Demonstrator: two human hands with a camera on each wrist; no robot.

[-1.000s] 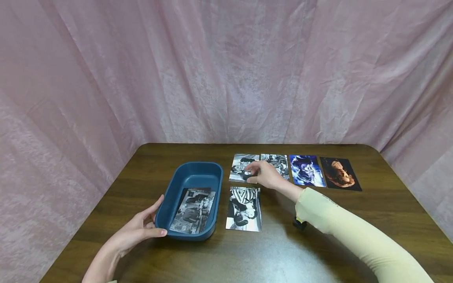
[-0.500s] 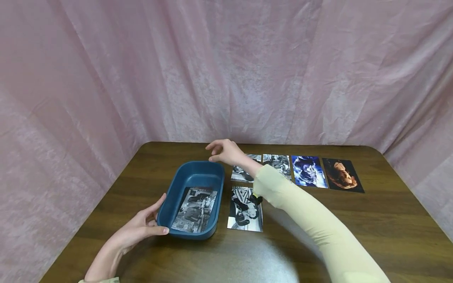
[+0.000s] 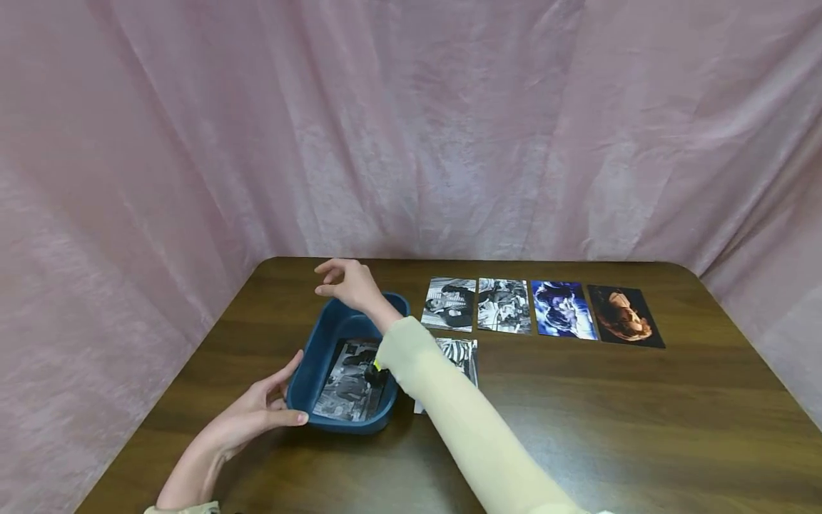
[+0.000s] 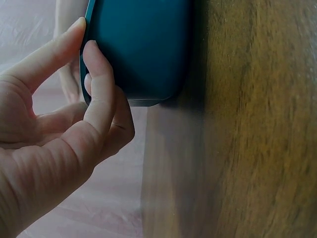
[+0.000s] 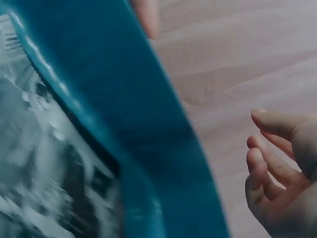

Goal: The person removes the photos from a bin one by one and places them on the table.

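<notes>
1. On the brown table (image 3: 578,400), toward its left side, stands the blue plastic tub (image 3: 321,339), and my left hand (image 3: 253,417) rests against its near left corner; the left wrist view shows my fingers (image 4: 101,84) nearly straight, laid on the tub's outer wall and rim, steadying rather than clamping.
2. My right hand (image 3: 347,284) hangs in the air above the tub's far rim, its fingers (image 5: 275,148) loosely curled and pinching nothing that I can see.
3. One black-and-white photo (image 3: 349,382) lies flat on the tub's floor. Another black-and-white print (image 3: 464,353) lies just beside the tub on the right, partly hidden by my sleeve (image 3: 449,414).
4. Along the far edge sits a row of four prints: two black-and-white (image 3: 449,305), (image 3: 504,305), a blue one (image 3: 560,309) and a dark reddish one (image 3: 621,315), close together side by side.
5. I judge the prints light, thin, bendable and glossy, so likely slippery and hard to lift flat off wood. I would catch one by an edge or corner, nail under it, and pinch gently to avoid creasing.
6. The tub looks rigid and light; its rim is the natural hold.
</notes>
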